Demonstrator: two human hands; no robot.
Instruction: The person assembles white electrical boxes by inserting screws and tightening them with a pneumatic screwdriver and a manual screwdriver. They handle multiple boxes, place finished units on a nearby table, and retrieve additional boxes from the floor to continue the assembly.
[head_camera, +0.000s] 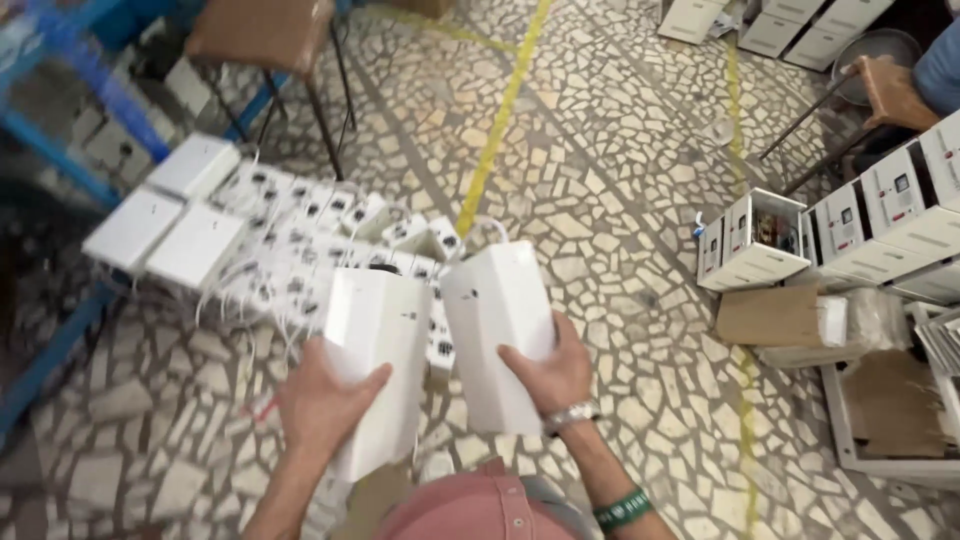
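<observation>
Above the tiled floor (620, 250), my left hand (320, 405) and right hand (550, 375) each clasp a white casing (375, 330) (497, 300); one-handed grips risk slipping.

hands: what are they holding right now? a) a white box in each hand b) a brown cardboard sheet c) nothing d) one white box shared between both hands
a: the left hand grips one white box and the right hand grips a second white box, held side by side above the floor.
</observation>
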